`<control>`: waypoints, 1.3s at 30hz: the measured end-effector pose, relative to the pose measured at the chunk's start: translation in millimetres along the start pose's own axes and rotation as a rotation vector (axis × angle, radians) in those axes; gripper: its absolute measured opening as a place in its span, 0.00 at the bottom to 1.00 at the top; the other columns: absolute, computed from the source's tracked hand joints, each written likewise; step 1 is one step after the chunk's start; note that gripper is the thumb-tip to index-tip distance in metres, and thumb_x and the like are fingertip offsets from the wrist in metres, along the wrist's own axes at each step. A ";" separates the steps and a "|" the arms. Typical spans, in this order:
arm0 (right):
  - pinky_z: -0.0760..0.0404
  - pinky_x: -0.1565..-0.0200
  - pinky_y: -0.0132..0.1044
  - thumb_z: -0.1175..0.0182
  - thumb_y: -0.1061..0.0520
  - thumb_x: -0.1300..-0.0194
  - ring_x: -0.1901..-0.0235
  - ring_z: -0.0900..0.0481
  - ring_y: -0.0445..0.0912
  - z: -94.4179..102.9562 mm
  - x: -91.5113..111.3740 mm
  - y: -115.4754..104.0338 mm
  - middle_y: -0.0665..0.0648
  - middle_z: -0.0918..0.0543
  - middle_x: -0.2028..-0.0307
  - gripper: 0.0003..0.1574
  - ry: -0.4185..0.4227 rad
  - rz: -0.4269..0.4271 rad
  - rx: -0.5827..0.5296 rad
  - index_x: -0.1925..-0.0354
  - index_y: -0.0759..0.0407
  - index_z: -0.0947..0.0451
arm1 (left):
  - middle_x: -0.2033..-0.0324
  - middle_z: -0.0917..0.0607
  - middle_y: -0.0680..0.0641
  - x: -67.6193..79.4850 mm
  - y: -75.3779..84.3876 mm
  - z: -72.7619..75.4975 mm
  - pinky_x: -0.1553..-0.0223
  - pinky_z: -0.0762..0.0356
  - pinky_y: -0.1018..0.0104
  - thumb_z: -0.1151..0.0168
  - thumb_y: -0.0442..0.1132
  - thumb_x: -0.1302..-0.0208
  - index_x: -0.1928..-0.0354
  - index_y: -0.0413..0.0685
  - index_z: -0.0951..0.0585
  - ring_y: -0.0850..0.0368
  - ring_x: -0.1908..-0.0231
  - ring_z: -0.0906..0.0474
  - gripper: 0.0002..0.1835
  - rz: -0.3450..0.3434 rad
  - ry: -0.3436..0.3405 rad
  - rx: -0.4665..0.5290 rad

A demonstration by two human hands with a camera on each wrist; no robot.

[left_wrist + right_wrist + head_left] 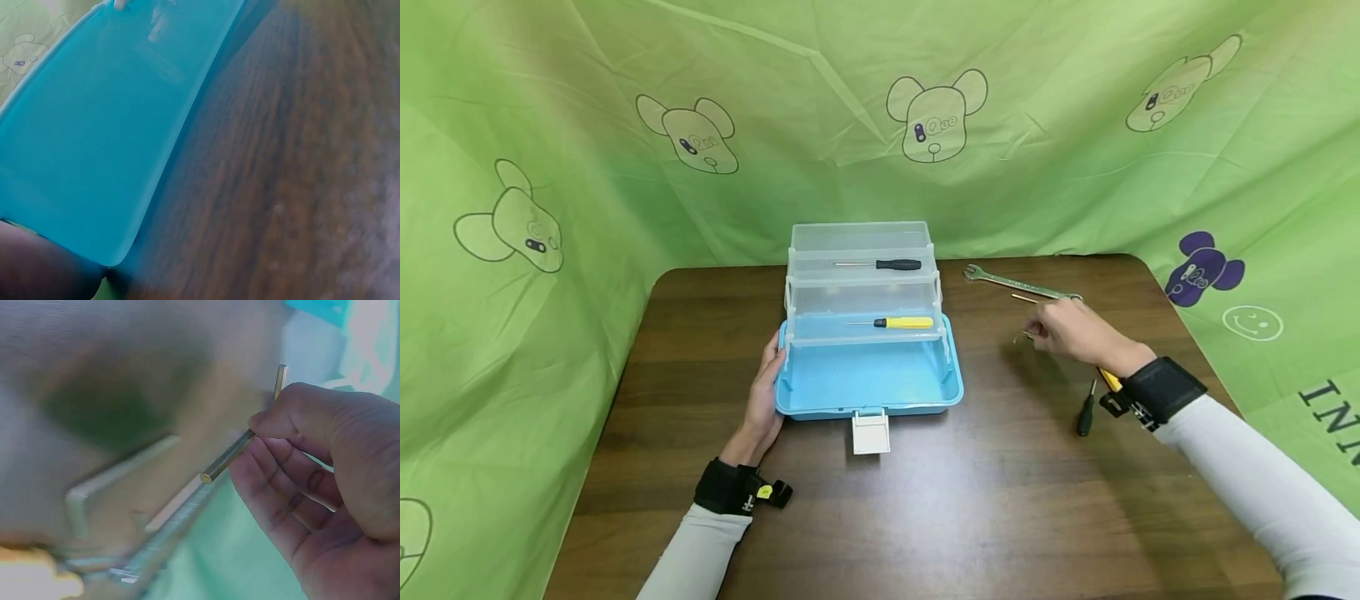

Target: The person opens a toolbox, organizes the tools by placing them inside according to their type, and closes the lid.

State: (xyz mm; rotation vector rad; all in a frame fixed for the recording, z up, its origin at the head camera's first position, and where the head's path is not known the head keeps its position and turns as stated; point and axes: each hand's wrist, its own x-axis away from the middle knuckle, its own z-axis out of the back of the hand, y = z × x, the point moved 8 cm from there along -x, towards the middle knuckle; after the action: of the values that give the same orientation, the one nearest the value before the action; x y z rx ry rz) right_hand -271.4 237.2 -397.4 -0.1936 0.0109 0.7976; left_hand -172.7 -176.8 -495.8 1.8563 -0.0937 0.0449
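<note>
A light blue toolbox [868, 375] stands open at the middle of the table. My left hand [765, 408] grips its left side; in the left wrist view the box's blue wall [119, 137] fills much of the picture. To the right of the box, my right hand [1075, 333] pinches a brass-coloured hex key [228, 456] between thumb and fingers, above the table. A black-handled screwdriver [898, 264] lies in an upper clear tray of the box. Below it, a lower tray holds a yellow-handled screwdriver [906, 322].
Behind my right hand lies a combination wrench [1018, 283]. Blurred hex keys, one L-shaped [122, 465], lie beside it. A dark-handled screwdriver [1086, 414] and a yellow-handled tool [1109, 380] are near my right wrist. The white latch [871, 435] hangs at the box's front.
</note>
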 end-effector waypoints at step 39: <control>0.15 0.60 0.48 0.36 0.72 0.43 0.67 0.14 0.53 75.6 -216.9 -70.7 0.61 0.10 0.67 0.15 -0.062 0.165 -0.017 0.58 0.67 0.10 | 0.14 0.60 0.49 -1.0 -3.4 2.9 0.17 0.65 0.54 0.72 0.46 0.11 0.13 0.49 0.61 0.54 0.17 0.67 0.32 0.039 0.008 -0.033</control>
State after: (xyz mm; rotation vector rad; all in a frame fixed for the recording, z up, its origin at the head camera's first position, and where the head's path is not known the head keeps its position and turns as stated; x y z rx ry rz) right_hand -377.5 48.4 -293.2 -0.1857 -0.0393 0.9677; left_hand -173.4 -178.5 -500.0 1.8210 -0.1237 0.0775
